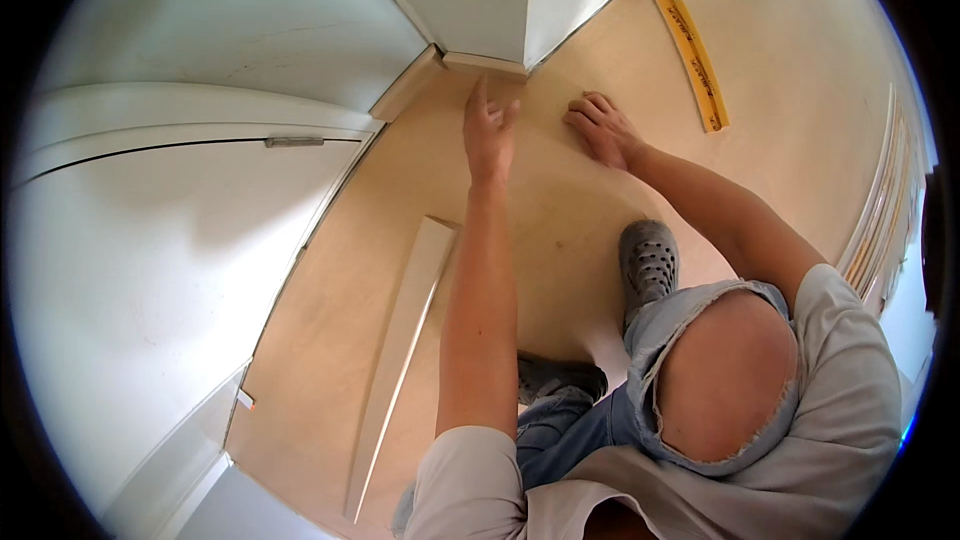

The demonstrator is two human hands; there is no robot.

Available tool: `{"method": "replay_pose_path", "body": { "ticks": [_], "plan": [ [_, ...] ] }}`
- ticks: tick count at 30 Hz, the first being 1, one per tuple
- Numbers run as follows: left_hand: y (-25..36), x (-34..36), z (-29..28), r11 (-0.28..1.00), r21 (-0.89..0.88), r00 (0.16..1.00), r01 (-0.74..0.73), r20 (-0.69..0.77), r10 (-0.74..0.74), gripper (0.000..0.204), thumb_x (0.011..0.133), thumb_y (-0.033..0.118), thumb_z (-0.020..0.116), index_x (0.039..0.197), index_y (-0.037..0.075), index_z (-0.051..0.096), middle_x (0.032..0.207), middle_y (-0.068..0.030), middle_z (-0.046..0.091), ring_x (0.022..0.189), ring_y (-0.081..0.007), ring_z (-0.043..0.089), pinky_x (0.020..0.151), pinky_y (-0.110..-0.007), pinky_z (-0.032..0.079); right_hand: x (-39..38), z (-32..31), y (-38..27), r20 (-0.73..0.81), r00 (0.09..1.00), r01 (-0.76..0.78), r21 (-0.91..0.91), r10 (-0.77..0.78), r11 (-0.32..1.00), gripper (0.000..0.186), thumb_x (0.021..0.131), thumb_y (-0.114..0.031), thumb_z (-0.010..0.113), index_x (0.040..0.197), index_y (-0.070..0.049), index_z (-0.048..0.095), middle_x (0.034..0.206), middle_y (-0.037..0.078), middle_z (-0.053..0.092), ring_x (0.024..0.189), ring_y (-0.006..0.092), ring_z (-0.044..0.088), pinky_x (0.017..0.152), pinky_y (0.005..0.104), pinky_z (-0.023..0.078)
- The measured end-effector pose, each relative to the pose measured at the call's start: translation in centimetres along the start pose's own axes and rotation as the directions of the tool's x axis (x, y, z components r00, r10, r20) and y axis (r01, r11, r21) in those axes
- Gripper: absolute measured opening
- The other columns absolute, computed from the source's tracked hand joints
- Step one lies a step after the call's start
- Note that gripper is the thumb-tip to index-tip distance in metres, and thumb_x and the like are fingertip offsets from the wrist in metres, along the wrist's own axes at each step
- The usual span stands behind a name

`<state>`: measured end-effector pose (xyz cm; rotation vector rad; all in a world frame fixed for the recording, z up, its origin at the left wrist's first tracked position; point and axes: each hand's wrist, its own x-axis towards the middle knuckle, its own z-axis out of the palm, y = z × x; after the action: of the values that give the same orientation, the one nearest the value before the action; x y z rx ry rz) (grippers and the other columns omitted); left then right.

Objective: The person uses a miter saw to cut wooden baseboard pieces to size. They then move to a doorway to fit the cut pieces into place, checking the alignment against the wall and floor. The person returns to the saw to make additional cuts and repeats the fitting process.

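My left hand (488,132) reaches toward a short pale baseboard piece (484,64) at the foot of the white wall corner, index finger stretched out toward it and other fingers loosely bent, holding nothing visible; whether it touches the piece I cannot tell. My right hand (605,132) rests on the beige floor (553,202) to the right, fingers apart and slightly bent. Another baseboard piece (405,81) runs along the wall to the left of the corner. A long white strip (398,360) lies on the floor left of my left forearm.
A white door (150,270) with a metal fitting (294,142) fills the left side. A yellow strip (692,65) lies at the upper right. Several long thin boards (870,200) are along the right edge. My grey clogs (648,262) and bent knee are below my hands.
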<state>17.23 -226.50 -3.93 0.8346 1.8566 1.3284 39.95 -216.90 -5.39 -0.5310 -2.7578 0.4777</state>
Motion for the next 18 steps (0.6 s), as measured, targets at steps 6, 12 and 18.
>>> {"method": "replay_pose_path", "body": {
  "ticks": [6, 12, 18],
  "plan": [
    [2.1, 0.0, 0.5, 0.962, 0.242, 0.989, -0.124, 0.113, 0.099, 0.07, 0.092, 0.016, 0.072, 0.154, 0.006, 0.042, 0.15, -0.0245, 0.049, 0.136, -0.0403, 0.049, 0.113, -0.044, 0.043, -0.2, 0.1, -0.2, 0.002, 1.0, -0.006, -0.032, 0.006, 0.999, 0.043, 0.08, -0.013, 0.067, 0.121, -0.006, 0.062, 0.128, 0.013, 0.058, 0.125, 0.0362, 0.052, 0.113, 0.0478, 0.04],
    [1.7, 0.0, 0.2, 0.916, 0.335, 0.972, -0.221, 0.154, 0.178, 0.072, 0.092, 0.016, 0.071, 0.155, 0.004, 0.039, 0.15, -0.0231, 0.049, 0.139, -0.0402, 0.046, 0.115, -0.045, 0.041, -0.4, 0.2, 0.2, 0.056, 0.998, -0.013, -0.076, 0.018, 0.997, 0.042, 0.083, -0.015, 0.064, 0.124, -0.007, 0.062, 0.13, 0.012, 0.059, 0.122, 0.033, 0.053, 0.104, 0.0465, 0.044],
    [1.1, -1.1, -2.5, 0.868, 0.445, 0.972, -0.221, 0.174, 0.159, 0.062, 0.095, 0.02, 0.07, 0.152, 0.008, 0.046, 0.144, -0.0202, 0.055, 0.12, -0.0359, 0.062, 0.102, -0.043, 0.053, 3.4, 0.6, -1.4, -0.015, 0.943, -0.331, 0.019, 0.331, 0.943, 0.032, 0.095, -0.025, 0.064, 0.121, -0.007, 0.062, 0.122, 0.012, 0.064, 0.113, 0.0321, 0.061, 0.091, 0.0451, 0.052]
  ]
}}
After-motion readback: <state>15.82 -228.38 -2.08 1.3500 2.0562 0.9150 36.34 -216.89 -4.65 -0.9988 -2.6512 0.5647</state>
